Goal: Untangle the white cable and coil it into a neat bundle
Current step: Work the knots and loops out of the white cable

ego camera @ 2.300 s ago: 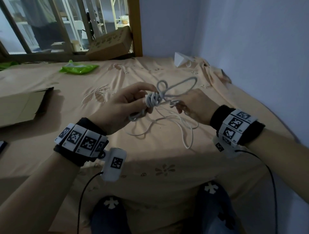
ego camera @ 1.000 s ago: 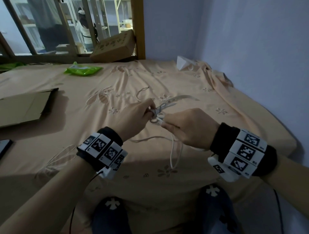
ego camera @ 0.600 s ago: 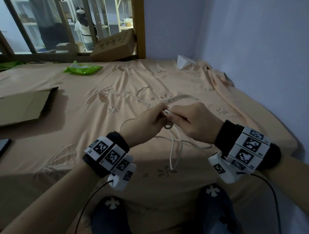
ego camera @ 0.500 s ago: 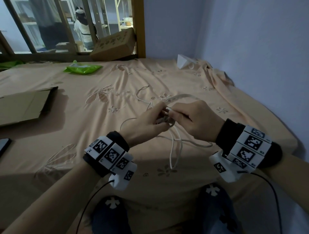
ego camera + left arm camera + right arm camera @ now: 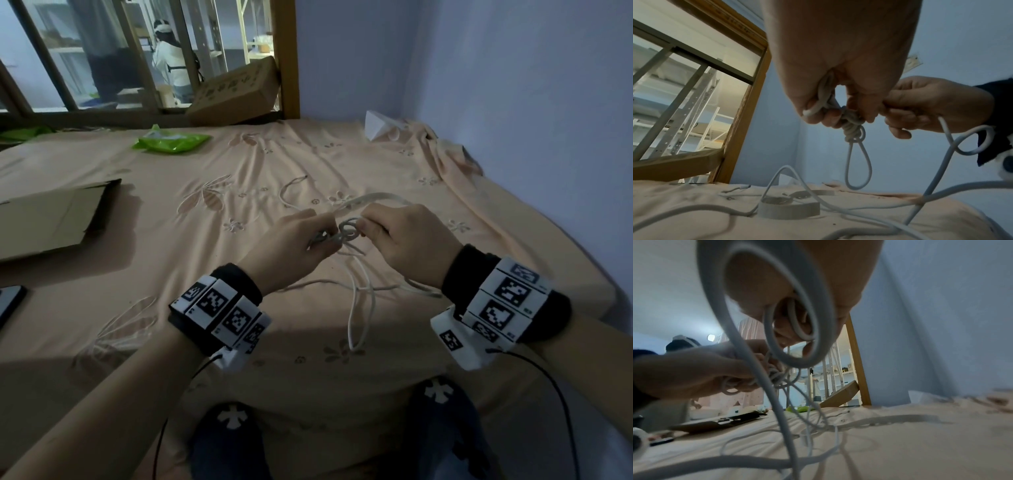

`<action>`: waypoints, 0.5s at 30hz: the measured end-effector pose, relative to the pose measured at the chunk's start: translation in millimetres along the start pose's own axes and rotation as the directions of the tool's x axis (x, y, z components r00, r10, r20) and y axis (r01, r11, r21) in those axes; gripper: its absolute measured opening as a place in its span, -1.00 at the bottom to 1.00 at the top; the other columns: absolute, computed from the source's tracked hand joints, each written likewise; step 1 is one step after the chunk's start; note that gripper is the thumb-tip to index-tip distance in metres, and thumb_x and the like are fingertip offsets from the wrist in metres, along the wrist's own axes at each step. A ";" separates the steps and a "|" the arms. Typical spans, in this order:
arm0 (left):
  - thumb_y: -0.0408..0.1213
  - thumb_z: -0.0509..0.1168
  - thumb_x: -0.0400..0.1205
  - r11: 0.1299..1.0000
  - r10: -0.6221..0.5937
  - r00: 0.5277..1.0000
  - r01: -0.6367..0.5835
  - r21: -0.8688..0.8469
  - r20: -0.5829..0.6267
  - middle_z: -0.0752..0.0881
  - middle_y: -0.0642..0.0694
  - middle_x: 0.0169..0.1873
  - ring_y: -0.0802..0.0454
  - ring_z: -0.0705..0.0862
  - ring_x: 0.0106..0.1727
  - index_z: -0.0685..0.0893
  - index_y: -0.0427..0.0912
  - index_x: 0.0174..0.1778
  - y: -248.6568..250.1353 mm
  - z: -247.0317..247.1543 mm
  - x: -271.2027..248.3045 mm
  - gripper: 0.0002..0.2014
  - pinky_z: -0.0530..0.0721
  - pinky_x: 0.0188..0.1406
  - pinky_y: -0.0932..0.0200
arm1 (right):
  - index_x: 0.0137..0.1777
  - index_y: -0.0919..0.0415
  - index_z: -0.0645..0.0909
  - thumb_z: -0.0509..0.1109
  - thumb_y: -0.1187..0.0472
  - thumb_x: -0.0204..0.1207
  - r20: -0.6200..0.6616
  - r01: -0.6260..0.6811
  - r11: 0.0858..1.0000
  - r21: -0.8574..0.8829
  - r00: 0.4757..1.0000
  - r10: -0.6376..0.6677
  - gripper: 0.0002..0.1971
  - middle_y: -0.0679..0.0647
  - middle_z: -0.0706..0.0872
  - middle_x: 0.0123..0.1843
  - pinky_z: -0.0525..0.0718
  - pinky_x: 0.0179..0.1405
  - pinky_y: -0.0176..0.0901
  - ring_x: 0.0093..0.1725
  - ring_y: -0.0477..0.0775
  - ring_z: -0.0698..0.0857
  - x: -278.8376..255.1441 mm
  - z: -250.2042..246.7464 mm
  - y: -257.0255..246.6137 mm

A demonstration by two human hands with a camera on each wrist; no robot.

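A white cable (image 5: 359, 294) is knotted into a tight clump (image 5: 348, 231) that I hold just above the peach bedsheet. My left hand (image 5: 291, 246) pinches the clump from the left, and my right hand (image 5: 407, 243) pinches strands on its right side. In the left wrist view the knot (image 5: 852, 125) sits under my left fingers and a loop (image 5: 858, 164) hangs below it. Loose strands trail down onto the sheet toward me. In the right wrist view a big blurred loop of the cable (image 5: 764, 305) fills the foreground; my right fingertips are largely hidden behind it.
A flattened cardboard sheet (image 5: 51, 219) lies at the left, with a dark phone (image 5: 8, 305) at the left edge. A green packet (image 5: 169, 140) and a cardboard box (image 5: 236, 92) sit at the far side. Blue walls bound the bed behind and at the right.
Both hands came down from a raised position to just above the sheet and closed in on the knot. In the last half second they drew slightly apart, showing the clump between them.
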State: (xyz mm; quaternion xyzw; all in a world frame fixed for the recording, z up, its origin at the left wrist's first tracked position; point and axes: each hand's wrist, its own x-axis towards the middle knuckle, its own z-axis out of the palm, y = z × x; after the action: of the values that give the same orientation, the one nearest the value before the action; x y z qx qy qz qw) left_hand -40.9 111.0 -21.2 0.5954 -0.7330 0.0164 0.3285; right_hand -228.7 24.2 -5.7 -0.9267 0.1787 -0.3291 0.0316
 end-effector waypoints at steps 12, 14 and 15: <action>-0.23 0.31 0.67 0.999 0.010 0.998 -0.011 0.031 0.060 0.44 -0.01 -0.22 0.04 0.48 -0.26 0.76 -0.12 0.17 6.4 -1.0 -3.5 -0.79 0.30 -0.29 0.37 | 0.29 -0.09 0.54 0.15 0.26 0.51 0.079 0.065 0.997 -0.035 0.995 -0.062 -0.60 -0.02 0.73 -0.05 0.70 -0.21 -0.04 -0.10 0.07 0.69 -5.5 2.6 2.1; -0.23 0.27 0.70 0.999 -0.015 0.997 0.012 0.036 0.072 0.42 0.00 -0.20 0.02 0.48 -0.24 0.73 -0.11 0.20 5.9 0.8 -3.7 -0.79 0.27 -0.26 0.30 | 0.24 0.14 0.65 0.26 0.32 0.53 0.074 0.093 0.996 -0.003 0.993 -0.092 -0.68 0.04 0.73 0.05 0.68 -0.02 -0.11 0.02 0.05 0.68 -3.4 4.9 2.4; -0.23 0.26 0.70 0.999 -0.022 0.997 0.019 0.042 0.070 0.42 0.00 -0.20 0.02 0.49 -0.23 0.72 -0.11 0.20 5.3 0.5 -3.7 -0.78 0.28 -0.25 0.28 | 0.22 0.19 0.66 0.28 0.32 0.54 0.073 0.094 0.996 0.012 0.993 -0.094 -0.71 0.07 0.72 0.07 0.67 0.04 -0.12 0.05 0.05 0.68 -2.7 5.5 2.5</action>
State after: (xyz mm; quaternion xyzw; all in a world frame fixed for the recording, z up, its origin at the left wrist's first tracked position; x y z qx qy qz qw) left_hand -45.5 115.5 -21.5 0.6097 -0.7374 0.0071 0.2906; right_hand -228.0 22.4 -12.0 -0.9453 0.1322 -0.2969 0.0267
